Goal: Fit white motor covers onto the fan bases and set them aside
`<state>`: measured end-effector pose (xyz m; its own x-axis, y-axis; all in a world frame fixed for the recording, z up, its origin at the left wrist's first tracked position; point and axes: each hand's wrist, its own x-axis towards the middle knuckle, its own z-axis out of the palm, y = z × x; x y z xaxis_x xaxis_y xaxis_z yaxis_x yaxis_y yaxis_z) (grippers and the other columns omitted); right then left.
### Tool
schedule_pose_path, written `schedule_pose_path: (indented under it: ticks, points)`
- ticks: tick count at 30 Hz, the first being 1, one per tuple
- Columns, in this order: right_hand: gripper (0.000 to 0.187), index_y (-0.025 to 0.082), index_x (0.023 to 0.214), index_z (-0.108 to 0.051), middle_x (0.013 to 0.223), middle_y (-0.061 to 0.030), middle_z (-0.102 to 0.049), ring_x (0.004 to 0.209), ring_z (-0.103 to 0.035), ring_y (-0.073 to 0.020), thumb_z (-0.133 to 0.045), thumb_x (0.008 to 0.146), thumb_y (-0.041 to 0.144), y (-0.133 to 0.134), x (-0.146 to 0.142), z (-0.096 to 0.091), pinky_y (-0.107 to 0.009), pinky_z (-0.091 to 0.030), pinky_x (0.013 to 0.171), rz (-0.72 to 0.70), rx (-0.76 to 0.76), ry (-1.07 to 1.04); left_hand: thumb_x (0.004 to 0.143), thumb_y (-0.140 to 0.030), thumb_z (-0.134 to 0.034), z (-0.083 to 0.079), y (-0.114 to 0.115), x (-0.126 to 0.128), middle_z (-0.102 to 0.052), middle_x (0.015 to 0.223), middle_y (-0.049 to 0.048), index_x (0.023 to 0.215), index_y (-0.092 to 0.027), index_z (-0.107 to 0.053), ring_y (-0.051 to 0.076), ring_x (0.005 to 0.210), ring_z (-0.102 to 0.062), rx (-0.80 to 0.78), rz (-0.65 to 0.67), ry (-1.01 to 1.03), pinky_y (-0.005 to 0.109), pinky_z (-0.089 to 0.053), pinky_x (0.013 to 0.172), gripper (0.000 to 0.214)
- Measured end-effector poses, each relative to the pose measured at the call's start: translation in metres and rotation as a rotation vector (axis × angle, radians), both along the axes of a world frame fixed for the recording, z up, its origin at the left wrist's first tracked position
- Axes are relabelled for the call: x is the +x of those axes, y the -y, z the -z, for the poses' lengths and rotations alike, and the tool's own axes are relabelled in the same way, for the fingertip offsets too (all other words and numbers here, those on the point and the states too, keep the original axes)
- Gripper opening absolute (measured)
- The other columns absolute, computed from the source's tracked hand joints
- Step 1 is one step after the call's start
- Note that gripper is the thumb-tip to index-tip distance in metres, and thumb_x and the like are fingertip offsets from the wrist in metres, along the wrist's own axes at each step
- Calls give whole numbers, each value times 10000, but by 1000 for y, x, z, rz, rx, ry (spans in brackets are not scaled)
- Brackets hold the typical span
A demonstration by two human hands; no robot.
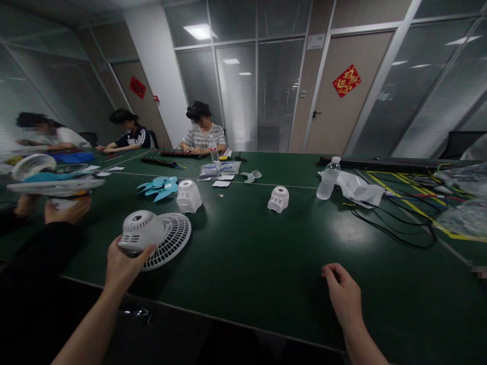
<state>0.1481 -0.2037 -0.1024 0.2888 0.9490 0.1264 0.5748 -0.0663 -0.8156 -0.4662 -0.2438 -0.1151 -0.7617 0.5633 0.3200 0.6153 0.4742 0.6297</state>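
Observation:
A white vented fan motor housing (142, 230) is gripped by my left hand (127, 261), thumb and fingers around its lower part. Behind and under it, a round white fan grille (177, 238) lies on the green table; whether the two are joined I cannot tell. My right hand (344, 291) rests low over the table at the right, its fingers curled and pressed together, and whatever may be between them is hidden. Another white motor housing (188, 196) stands beyond the grille, and a further white housing (279, 199) stands upright near the middle.
Blue fan blades (159, 187) lie behind the grille. At left, a co-worker's hands (68, 210) hold a fan assembly (57, 185). A water bottle (329, 178), white plastic bag (359, 188) and black cables (403, 243) are at right. Several people sit across the table.

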Motion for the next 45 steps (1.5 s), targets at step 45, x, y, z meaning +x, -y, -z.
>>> schedule_pose_path:
  ticks: [45]
  points:
    - [315, 218, 854, -665, 815, -67, -724, 773, -681, -261, -515, 858, 495, -1, 5, 6, -327, -487, 651, -25, -4, -33, 654, -714, -665, -24, -15, -6, -656, 1264, 136, 1384, -218, -507, 346, 1100, -666, 8, -71, -45, 477, -521, 978, 897]
